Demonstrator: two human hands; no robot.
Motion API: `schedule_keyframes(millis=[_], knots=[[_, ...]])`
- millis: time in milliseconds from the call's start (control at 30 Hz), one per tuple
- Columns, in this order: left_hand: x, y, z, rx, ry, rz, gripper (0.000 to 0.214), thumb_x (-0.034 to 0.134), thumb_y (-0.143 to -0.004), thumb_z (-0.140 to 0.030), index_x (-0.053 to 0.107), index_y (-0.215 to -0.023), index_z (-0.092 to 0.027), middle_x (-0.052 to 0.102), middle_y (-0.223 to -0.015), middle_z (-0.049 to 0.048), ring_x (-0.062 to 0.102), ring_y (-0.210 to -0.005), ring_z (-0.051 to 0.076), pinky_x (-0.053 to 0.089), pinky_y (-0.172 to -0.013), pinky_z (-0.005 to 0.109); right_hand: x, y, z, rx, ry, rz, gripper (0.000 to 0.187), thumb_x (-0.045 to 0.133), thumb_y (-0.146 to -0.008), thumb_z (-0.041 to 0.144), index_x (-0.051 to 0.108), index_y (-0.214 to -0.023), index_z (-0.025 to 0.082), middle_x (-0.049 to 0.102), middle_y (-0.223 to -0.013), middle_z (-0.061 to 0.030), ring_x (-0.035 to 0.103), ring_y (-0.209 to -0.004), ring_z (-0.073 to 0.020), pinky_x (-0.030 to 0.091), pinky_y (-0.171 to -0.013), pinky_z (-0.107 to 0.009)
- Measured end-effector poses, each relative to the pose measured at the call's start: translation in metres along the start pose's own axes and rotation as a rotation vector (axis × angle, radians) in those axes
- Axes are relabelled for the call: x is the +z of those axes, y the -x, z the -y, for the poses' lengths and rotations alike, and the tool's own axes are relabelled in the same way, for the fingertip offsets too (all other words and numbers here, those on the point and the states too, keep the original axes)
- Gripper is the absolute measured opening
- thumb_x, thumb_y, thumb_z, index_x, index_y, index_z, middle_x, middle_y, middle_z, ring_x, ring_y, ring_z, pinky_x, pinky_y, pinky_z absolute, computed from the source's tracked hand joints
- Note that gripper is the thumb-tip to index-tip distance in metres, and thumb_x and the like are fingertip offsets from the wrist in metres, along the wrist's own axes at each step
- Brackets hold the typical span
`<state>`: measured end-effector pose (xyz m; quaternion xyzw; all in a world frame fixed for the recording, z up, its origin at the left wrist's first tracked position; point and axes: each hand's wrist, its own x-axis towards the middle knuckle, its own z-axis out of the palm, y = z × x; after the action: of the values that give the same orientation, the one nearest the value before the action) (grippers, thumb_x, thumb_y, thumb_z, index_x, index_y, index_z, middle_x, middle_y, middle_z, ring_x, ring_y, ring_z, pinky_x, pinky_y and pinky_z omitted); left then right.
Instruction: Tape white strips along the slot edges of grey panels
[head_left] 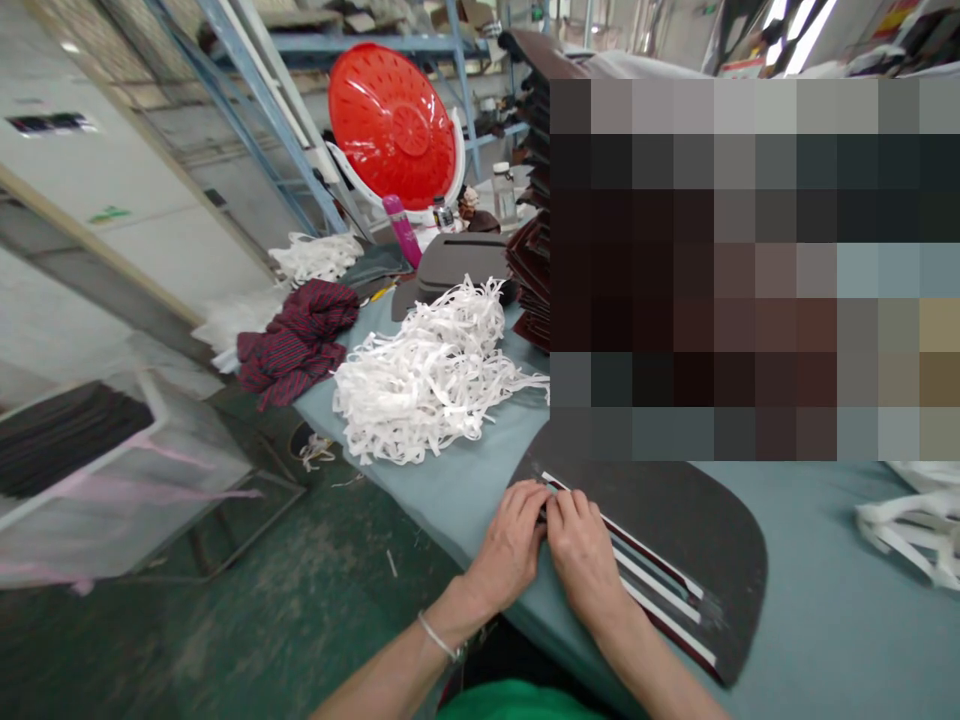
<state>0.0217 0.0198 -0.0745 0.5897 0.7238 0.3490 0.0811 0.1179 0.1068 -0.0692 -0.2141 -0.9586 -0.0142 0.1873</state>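
A dark grey rounded panel (697,530) lies flat on the grey-blue table (825,620) in front of me. White tape strips (652,580) run along its near edge. My left hand (510,545) and my right hand (581,555) meet at the left end of the strips, fingertips pinched together on the end of one strip. A thin bracelet sits on my left wrist.
A heap of white paper strips (427,375) lies on the table beyond the panel. More dark panels (457,265) and a stack (534,270) stand farther back. A striped dark red cloth (300,340), a red round plastic lid (394,125), metal shelving and a white crate (112,470) on the left.
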Motion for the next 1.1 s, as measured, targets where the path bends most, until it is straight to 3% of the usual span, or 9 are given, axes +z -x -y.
schedule_keyframes(millis=[167, 333, 500, 700, 867, 1000, 1100], knots=[[0.004, 0.001, -0.001, 0.045, -0.158, 0.017, 0.037, 0.038, -0.089, -0.011, 0.044, -0.126, -0.015, 0.053, -0.124, 0.014, 0.042, -0.125, 0.025, 0.041, -0.102, 0.054, -0.012, 0.035, -0.016, -0.078, 0.085, 0.017, 0.032, 0.035, -0.082, 0.002, 0.061, -0.099, 0.011, 0.058, -0.091, -0.0143, 0.05, -0.081, -0.0246, 0.045, -0.068, -0.041], [0.003, 0.001, -0.005, 0.04, -0.227, 0.04, 0.037, 0.038, -0.09, -0.011, 0.044, -0.126, -0.013, 0.051, -0.125, 0.0135, 0.04, -0.126, 0.024, 0.04, -0.105, 0.05, -0.03, 0.094, -0.05, -0.127, 0.184, -0.019, 0.032, 0.039, -0.082, 0.003, 0.06, -0.106, 0.007, 0.059, -0.102, -0.017, 0.051, -0.092, -0.0264, 0.047, -0.078, -0.042], [0.007, 0.003, -0.003, 0.059, -0.255, 0.041, 0.037, 0.039, -0.09, -0.011, 0.044, -0.126, -0.014, 0.051, -0.125, 0.0127, 0.041, -0.125, 0.023, 0.04, -0.105, 0.047, -0.047, 0.134, -0.07, -0.108, 0.122, 0.005, 0.032, 0.039, -0.084, 0.004, 0.06, -0.108, 0.008, 0.059, -0.102, -0.0164, 0.05, -0.096, -0.0257, 0.046, -0.08, -0.041], [0.013, 0.004, -0.001, 0.097, -0.219, 0.022, 0.036, 0.037, -0.091, -0.013, 0.043, -0.126, -0.016, 0.051, -0.123, 0.013, 0.043, -0.124, 0.026, 0.04, -0.102, 0.052, -0.061, 0.142, -0.075, -0.015, -0.05, 0.056, 0.029, 0.036, -0.089, 0.011, 0.06, -0.106, 0.009, 0.058, -0.095, -0.0148, 0.049, -0.091, -0.0231, 0.045, -0.075, -0.038], [0.009, 0.001, 0.003, 0.126, -0.215, 0.046, 0.037, 0.038, -0.091, -0.014, 0.043, -0.127, -0.017, 0.051, -0.123, 0.0121, 0.043, -0.125, 0.024, 0.041, -0.103, 0.049, -0.059, 0.143, -0.079, 0.1, -0.208, 0.097, 0.023, 0.037, -0.092, 0.015, 0.058, -0.101, 0.014, 0.057, -0.096, -0.0102, 0.048, -0.089, -0.0193, 0.044, -0.078, -0.035], [0.001, -0.014, 0.016, 0.143, -0.247, 0.047, 0.036, 0.038, -0.09, -0.014, 0.045, -0.126, -0.017, 0.05, -0.124, 0.0117, 0.043, -0.124, 0.024, 0.041, -0.103, 0.049, -0.05, 0.131, -0.075, 0.252, -0.341, 0.008, 0.016, 0.04, -0.091, 0.017, 0.055, -0.097, 0.016, 0.056, -0.097, -0.0084, 0.051, -0.091, -0.0176, 0.046, -0.081, -0.034], [0.001, -0.023, 0.012, 0.134, -0.299, 0.001, 0.033, 0.039, -0.088, -0.011, 0.05, -0.12, -0.016, 0.052, -0.12, 0.012, 0.044, -0.121, 0.024, 0.041, -0.101, 0.048, -0.047, 0.123, -0.073, 0.332, -0.463, -0.062, 0.018, 0.041, -0.089, 0.015, 0.053, -0.102, 0.017, 0.054, -0.103, -0.0093, 0.053, -0.096, -0.0169, 0.048, -0.083, -0.032]])
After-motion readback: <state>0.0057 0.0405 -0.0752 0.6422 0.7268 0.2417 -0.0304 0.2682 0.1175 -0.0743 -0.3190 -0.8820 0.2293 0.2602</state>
